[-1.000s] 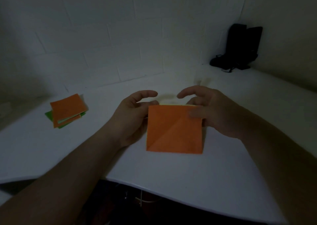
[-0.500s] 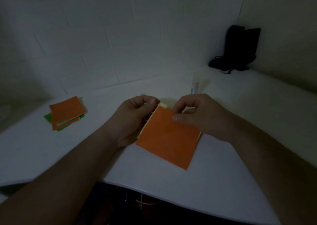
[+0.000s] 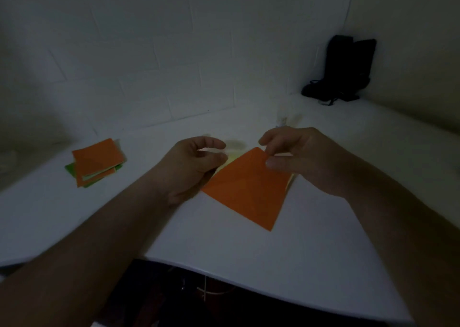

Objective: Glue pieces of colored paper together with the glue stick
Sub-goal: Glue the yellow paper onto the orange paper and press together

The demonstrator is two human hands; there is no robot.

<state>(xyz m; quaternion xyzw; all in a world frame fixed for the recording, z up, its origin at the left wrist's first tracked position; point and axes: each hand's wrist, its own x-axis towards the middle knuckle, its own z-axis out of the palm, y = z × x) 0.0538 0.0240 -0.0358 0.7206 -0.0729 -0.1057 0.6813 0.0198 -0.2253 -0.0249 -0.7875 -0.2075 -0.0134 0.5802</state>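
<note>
Right hand: my right hand (image 3: 306, 159) pinches the far corner of the orange sheet (image 3: 249, 189) between thumb and forefinger, at about 12 o'clock on the sheet; the grasp is a light fingertip nip, judged suited to peeling or aligning one layer without creasing it.
Left hand: my left hand (image 3: 194, 167) sits at the sheet's 9 o'clock edge, fingers curled, thumb and forefinger close together. A pale sliver shows between them, but I cannot tell whether they grip paper or merely hover over it.
Orange sheet: lies on the white table (image 3: 323, 239) between both hands, turned like a diamond, near corner pointing to 5 o'clock, far corner raised slightly by the pinch.
Yellow sheet: a yellow sheet (image 3: 230, 159) shows as thin strips under the orange one at its 10 o'clock and 3 o'clock edges; the two are stacked but not squared.
Glue stick: a faint upright shape (image 3: 282, 120) stands at 12 o'clock beyond my right hand; too dim to confirm as the glue stick.
Spare paper: a stack of orange and green squares (image 3: 95, 163) rests well apart at 9 o'clock, kept out of the working area.
Background: a black object (image 3: 346, 70) stands in the corner at 1 o'clock.
Assessment: step in hand appears to be separating or registering the two sheets; a misaligned bond is the main risk.
</note>
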